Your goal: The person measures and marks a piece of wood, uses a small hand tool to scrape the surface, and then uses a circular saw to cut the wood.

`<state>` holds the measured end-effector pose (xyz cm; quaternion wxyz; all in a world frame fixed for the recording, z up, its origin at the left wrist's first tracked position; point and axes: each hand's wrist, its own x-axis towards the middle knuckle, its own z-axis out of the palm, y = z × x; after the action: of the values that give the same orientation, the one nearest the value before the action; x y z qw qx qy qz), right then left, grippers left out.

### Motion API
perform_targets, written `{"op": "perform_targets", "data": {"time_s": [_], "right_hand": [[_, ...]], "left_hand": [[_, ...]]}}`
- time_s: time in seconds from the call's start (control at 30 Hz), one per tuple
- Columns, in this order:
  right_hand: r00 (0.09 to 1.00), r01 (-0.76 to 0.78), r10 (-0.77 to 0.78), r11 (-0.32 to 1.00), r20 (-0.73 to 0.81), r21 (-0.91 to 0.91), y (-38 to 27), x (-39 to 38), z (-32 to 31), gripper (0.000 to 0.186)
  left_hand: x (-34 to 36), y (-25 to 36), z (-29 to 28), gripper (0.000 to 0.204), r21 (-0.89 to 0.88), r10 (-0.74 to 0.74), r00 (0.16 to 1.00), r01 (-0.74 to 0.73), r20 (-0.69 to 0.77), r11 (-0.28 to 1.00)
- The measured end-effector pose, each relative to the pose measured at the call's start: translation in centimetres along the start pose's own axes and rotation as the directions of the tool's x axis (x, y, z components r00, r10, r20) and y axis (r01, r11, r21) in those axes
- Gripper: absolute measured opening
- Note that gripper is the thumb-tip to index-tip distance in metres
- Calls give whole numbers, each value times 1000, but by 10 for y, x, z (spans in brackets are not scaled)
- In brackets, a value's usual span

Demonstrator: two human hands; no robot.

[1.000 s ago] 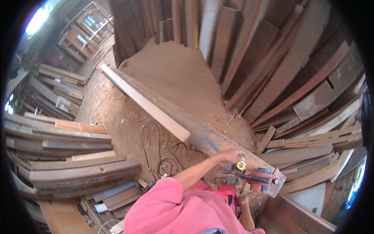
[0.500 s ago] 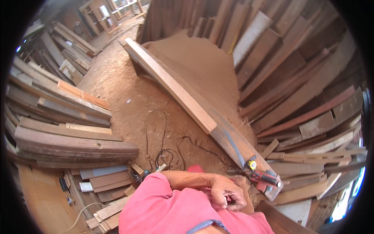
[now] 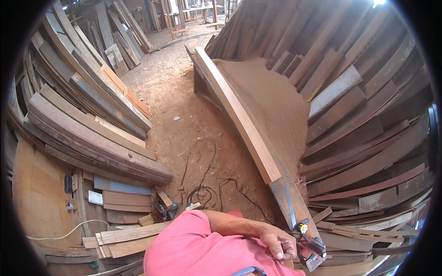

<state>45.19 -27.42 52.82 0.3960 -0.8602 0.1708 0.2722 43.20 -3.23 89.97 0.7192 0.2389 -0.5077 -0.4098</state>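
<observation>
Your left hand, fingers curled, hangs before your pink shirt, just beside a red-and-black tool; your right hand is out of sight, so whether the two are together or gripping anything cannot be told. The tool and a yellow tape rest at the near end of the surface. Beyond, the beam lies lengthwise along it, set in place with no hand on it; no cut or mark can be made out, so how much is finished or left is unclear. Sawdust banks alongside; planks run into the dark lens rim, cut off.
</observation>
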Motion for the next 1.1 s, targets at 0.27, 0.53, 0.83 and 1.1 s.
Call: {"op": "perform_targets", "data": {"time_s": [0.27,0.53,0.83,1.1], "right_hand": [[995,71,-77,994,-61,-83,-37,0,13,44],[917,339,-382,898,-113,-281,-115,19,-4,52],[724,638,-665,545,182,-544,-285,80,-10,99],[777,616,-514,502,363,-607,-292,145,54,119]], "left_hand": [[-13,-17,16,58,137,170,974,-149,-150,979],[-63,44,35,52,67,242,934,-232,-264,970],[-110,29,7,59,71,353,887,-349,-297,935],[-219,-83,-160,49,-42,-41,44,-11,-998,999]]}}
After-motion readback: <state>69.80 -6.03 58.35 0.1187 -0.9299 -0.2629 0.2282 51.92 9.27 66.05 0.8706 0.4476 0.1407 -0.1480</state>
